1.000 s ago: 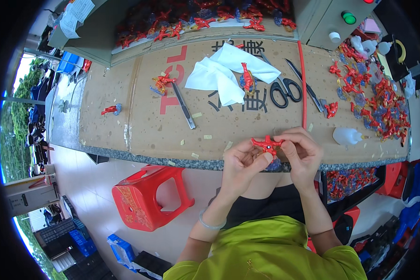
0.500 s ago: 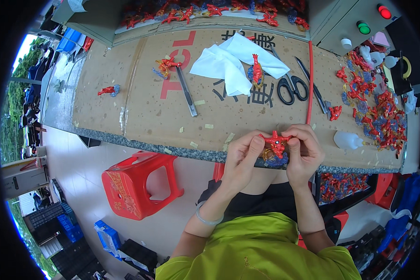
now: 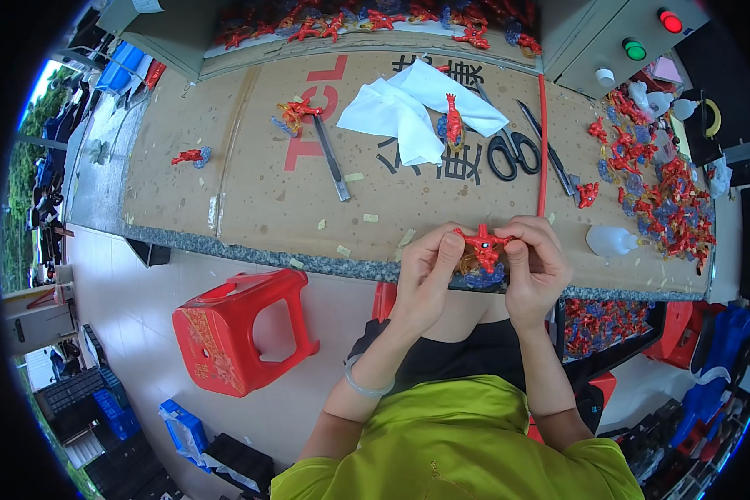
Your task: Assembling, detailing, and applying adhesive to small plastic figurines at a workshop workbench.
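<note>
A small red toy figure (image 3: 483,247) with yellow and blue translucent parts hangs between my two hands, over the table's front edge. On its left side, the thumb and fingers of my left hand (image 3: 427,271) pinch it. My right hand (image 3: 535,265) pinches the opposite side the same way. Beyond my hands, another red figure (image 3: 452,123) rests on a white cloth (image 3: 396,117). Black-handled scissors (image 3: 513,156) lie right of the cloth, beside long dark tweezers (image 3: 550,150). To the right of my right hand lies a white squeeze bottle (image 3: 611,241).
A craft knife (image 3: 332,158) and two loose figures lie on the left of the cardboard-covered table (image 3: 250,183). Red and blue figures are heaped (image 3: 662,192) at the right. A red cord (image 3: 543,150) crosses the tabletop. Below stand a red stool (image 3: 242,333) and a figure-filled tray (image 3: 608,332).
The view has shifted slightly, so the table's contents sit a little further left. Both hands keep hold of the toy figure, which now appears more upright, with its limbs spread.
</note>
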`<move>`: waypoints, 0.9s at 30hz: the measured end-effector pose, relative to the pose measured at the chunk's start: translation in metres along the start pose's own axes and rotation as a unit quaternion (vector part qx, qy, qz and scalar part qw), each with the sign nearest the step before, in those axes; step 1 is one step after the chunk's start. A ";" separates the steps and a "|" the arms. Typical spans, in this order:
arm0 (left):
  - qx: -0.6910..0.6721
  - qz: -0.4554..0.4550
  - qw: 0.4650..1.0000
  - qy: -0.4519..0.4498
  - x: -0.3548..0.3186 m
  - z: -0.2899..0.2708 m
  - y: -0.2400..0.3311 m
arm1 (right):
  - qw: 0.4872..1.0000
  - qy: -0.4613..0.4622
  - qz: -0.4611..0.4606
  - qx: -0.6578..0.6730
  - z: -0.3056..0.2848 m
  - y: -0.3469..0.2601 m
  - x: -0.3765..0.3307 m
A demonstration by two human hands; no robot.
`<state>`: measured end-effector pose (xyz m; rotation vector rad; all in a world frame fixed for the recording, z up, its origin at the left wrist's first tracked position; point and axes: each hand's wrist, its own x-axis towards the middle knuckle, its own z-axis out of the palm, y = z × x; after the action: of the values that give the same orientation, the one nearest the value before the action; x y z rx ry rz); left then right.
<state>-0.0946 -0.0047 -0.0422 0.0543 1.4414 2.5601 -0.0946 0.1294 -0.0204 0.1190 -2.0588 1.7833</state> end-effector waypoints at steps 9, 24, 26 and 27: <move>-0.025 -0.005 0.998 -0.060 -0.006 0.001 0.006 | 0.992 -0.048 -0.014 -0.113 -0.012 -0.010 0.010; 0.030 -0.077 0.996 -0.030 -0.001 0.010 0.020 | 0.904 -0.042 0.189 -0.380 -0.062 -0.016 0.039; 0.042 -0.081 0.995 -0.028 -0.001 0.008 0.020 | 0.903 -0.071 0.211 -0.368 -0.066 -0.032 0.036; 0.053 -0.086 0.995 -0.025 -0.001 0.006 0.019 | 0.941 -0.053 0.231 -0.242 -0.066 -0.045 0.032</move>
<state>-0.0959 -0.0093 -0.0223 0.0088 1.4935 2.3291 -0.0927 0.1914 0.0396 -0.4557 -2.7056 1.4568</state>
